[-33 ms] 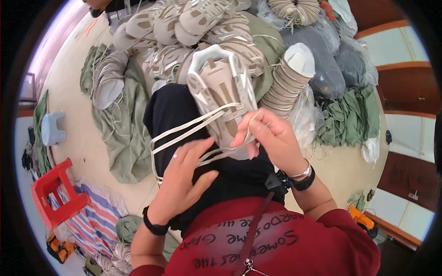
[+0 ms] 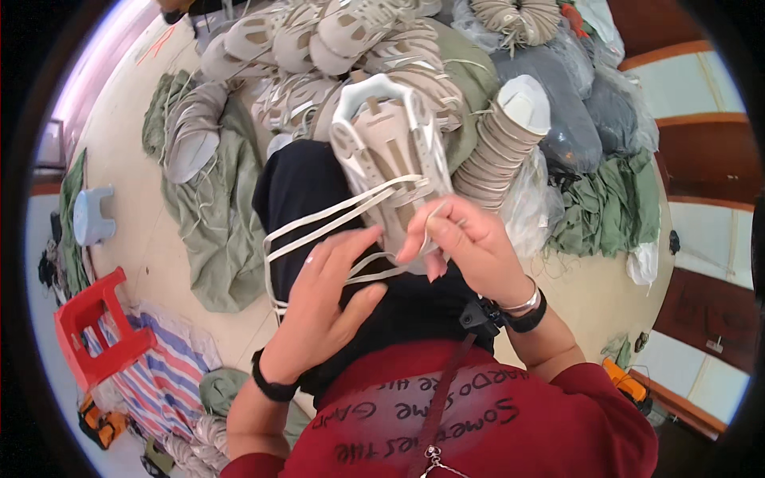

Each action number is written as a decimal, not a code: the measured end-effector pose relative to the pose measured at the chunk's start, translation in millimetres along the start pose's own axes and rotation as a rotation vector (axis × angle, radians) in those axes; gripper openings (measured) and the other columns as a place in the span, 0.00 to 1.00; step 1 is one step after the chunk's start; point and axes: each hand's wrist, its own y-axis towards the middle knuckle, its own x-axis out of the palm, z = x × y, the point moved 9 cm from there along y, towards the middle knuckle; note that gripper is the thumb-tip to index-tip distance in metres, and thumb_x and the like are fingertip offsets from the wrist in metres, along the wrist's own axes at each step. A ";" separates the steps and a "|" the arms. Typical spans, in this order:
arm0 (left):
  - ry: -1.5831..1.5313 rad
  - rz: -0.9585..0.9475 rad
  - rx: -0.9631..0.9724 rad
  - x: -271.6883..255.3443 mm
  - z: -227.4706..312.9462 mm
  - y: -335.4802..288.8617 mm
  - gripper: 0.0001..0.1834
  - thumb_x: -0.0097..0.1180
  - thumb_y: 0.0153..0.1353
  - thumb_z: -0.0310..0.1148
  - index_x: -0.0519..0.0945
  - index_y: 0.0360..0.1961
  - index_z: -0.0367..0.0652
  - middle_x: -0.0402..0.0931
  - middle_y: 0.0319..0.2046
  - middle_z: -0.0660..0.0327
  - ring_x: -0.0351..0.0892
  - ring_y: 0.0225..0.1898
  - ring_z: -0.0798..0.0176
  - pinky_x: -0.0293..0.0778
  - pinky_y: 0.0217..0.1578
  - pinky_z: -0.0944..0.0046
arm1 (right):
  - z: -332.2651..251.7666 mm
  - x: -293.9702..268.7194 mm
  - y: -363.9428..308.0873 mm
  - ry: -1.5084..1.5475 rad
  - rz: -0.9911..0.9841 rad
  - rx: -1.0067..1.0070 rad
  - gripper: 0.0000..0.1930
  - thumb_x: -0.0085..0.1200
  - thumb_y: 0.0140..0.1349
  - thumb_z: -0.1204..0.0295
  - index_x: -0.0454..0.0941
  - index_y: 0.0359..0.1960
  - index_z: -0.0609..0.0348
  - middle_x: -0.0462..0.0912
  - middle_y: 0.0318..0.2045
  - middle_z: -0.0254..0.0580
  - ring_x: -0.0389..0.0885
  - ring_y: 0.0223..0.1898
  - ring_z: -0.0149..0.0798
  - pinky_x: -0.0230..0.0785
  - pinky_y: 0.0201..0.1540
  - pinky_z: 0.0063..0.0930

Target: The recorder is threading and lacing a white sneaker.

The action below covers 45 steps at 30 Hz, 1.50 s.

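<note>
A beige sneaker upper (image 2: 390,131) with a pale collar and brown panels rests on my dark-trousered lap, its collar end pointing away from me. Near its toe end, my right hand (image 2: 470,247) pinches a cream shoelace (image 2: 319,213) between thumb and fingers. The lace runs out from the upper in long loops to the left, over my thigh. Beside the toe end my left hand (image 2: 331,295) has its fingers apart, close to the loops. It grips nothing that I can see. The lace's tip is hidden by my right fingers.
A heap of similar uppers (image 2: 335,40) lies beyond my knees. Nested stacks stand at the right (image 2: 498,151) and left, the left one (image 2: 193,131) on green cloth. Dark plastic bags (image 2: 550,103) sit far right; a red stool (image 2: 100,327) and a blue stool (image 2: 94,215) are at left.
Both hands and the lace keep nearly the same pose. My left hand sits slightly farther right, and the whole view has shifted a little.
</note>
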 end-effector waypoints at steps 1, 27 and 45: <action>-0.074 0.043 0.021 -0.4 2.4 4.8 0.23 0.58 0.56 0.27 0.73 0.55 0.38 0.73 0.48 0.49 0.73 0.49 0.47 0.69 0.50 0.58 | 1.8 11.7 -2.1 -0.080 -0.083 0.021 0.12 0.40 0.71 0.66 0.72 0.40 0.61 0.81 0.31 0.37 0.73 0.22 0.23 0.66 0.25 0.16; -0.483 0.141 -0.146 19.8 -19.3 12.6 0.07 0.55 0.58 0.19 0.78 0.39 0.36 0.72 0.48 0.56 0.74 0.38 0.73 0.72 0.37 0.73 | 27.8 37.4 -8.4 0.097 -0.361 0.236 0.18 0.37 0.72 0.63 0.68 0.54 0.65 0.81 0.35 0.44 0.82 0.28 0.32 0.75 0.29 0.20; -0.841 0.015 -0.218 36.3 -23.8 14.9 0.27 0.36 0.73 0.41 0.56 0.68 0.39 0.70 0.49 0.60 0.69 0.43 0.70 0.68 0.44 0.69 | -29.7 27.8 -6.8 -0.595 -0.147 -0.253 0.18 0.40 0.71 0.63 0.74 0.51 0.64 0.74 0.49 0.48 0.77 0.43 0.38 0.71 0.43 0.26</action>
